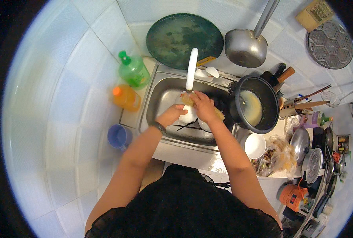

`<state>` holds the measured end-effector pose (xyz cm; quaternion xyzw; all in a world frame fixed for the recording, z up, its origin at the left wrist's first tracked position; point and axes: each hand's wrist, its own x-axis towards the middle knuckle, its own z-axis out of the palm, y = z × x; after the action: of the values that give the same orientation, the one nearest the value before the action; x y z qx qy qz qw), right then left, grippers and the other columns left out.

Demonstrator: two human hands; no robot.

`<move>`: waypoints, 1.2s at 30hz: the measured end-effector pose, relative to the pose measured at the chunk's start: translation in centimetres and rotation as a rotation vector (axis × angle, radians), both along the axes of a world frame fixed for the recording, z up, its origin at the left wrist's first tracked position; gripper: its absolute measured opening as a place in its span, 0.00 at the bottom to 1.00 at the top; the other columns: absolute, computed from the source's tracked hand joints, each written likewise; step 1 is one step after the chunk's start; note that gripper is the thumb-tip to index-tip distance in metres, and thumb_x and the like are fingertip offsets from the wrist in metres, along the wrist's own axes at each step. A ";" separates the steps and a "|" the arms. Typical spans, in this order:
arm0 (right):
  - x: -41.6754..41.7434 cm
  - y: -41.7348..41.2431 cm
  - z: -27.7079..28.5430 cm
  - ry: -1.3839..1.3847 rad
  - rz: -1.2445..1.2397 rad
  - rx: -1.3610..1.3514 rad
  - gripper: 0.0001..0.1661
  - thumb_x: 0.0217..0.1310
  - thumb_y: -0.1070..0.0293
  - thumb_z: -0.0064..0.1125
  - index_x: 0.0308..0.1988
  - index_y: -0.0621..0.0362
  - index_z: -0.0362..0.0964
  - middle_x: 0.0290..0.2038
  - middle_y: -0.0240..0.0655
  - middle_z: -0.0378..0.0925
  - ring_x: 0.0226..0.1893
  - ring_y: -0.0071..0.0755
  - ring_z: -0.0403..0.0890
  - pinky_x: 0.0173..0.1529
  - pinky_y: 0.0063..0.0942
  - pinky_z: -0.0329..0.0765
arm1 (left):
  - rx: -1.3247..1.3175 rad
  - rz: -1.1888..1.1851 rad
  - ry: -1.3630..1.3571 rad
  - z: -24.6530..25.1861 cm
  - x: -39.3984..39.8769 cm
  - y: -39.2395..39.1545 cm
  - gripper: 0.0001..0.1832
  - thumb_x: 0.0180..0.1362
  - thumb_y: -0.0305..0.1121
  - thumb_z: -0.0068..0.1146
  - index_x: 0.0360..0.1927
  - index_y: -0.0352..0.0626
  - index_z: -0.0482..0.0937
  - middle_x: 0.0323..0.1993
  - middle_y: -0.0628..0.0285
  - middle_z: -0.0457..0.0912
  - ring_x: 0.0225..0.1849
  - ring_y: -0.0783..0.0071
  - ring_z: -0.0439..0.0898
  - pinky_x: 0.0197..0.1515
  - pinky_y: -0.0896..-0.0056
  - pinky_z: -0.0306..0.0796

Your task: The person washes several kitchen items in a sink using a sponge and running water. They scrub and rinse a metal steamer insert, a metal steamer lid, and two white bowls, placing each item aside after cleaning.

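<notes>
A white bowl is tilted beneath the white faucet, over the steel sink. My left hand grips its near left side, the thumb on the outside. My right hand bends its fingers over a yellowish scrubber against the far side of the bowl. Another yellowish textured piece shows just right of that hand. Below, partly covered by my right hand and wrist, another white dish lies in the sink beside dark thin utensils.
A black pot with cloudy liquid stands at the sink's right edge, a white bowl nearer me. Green and orange bottles and a blue mug line the left. Behind are a dark round board and hanging saucepan.
</notes>
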<state>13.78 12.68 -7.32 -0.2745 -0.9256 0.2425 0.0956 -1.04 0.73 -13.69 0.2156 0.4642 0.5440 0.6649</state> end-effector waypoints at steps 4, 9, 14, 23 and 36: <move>0.3 3.1 -1.6 0.122 -0.047 -0.431 0.40 0.57 0.78 0.52 0.67 0.39 0.55 0.63 0.41 0.64 0.63 0.45 0.65 0.66 0.37 0.61 | 0.040 -0.102 -0.118 3.4 -1.0 -1.0 0.20 0.61 0.30 0.56 0.55 0.34 0.73 0.50 0.60 0.80 0.52 0.69 0.79 0.58 0.65 0.69; 1.8 4.4 -4.7 0.276 -0.189 -1.027 0.39 0.62 0.80 0.49 0.70 0.47 0.50 0.65 0.37 0.61 0.66 0.35 0.61 0.67 0.27 0.59 | 0.130 0.008 -0.288 4.8 -1.6 -1.1 0.20 0.61 0.32 0.57 0.55 0.38 0.74 0.52 0.60 0.79 0.54 0.67 0.77 0.60 0.60 0.67; 3.4 2.5 -6.8 0.482 -0.395 -1.310 0.37 0.65 0.75 0.49 0.69 0.39 0.49 0.64 0.32 0.61 0.61 0.35 0.66 0.64 0.35 0.64 | 0.223 0.222 -0.478 3.8 -0.9 0.7 0.20 0.62 0.33 0.56 0.57 0.40 0.72 0.56 0.60 0.76 0.58 0.66 0.74 0.64 0.57 0.63; 1.4 -4.5 -6.1 0.799 -0.652 -1.412 0.36 0.64 0.75 0.51 0.68 0.44 0.49 0.57 0.37 0.66 0.56 0.40 0.71 0.58 0.37 0.71 | 0.230 0.754 -0.611 1.2 2.1 3.9 0.19 0.64 0.32 0.52 0.58 0.41 0.69 0.58 0.61 0.74 0.61 0.65 0.71 0.67 0.57 0.60; 2.5 0.8 -1.1 0.084 -0.096 -0.135 0.40 0.55 0.80 0.53 0.65 0.34 0.60 0.59 0.40 0.66 0.56 0.49 0.70 0.58 0.37 0.71 | 0.147 0.434 -0.412 2.3 0.1 -1.2 0.22 0.65 0.31 0.50 0.60 0.35 0.65 0.57 0.57 0.74 0.60 0.62 0.72 0.66 0.57 0.61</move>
<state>16.29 13.51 -8.44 -0.3141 -0.8881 0.3105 0.1272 -0.95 -0.50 -11.37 0.0442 0.3144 0.7377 0.5958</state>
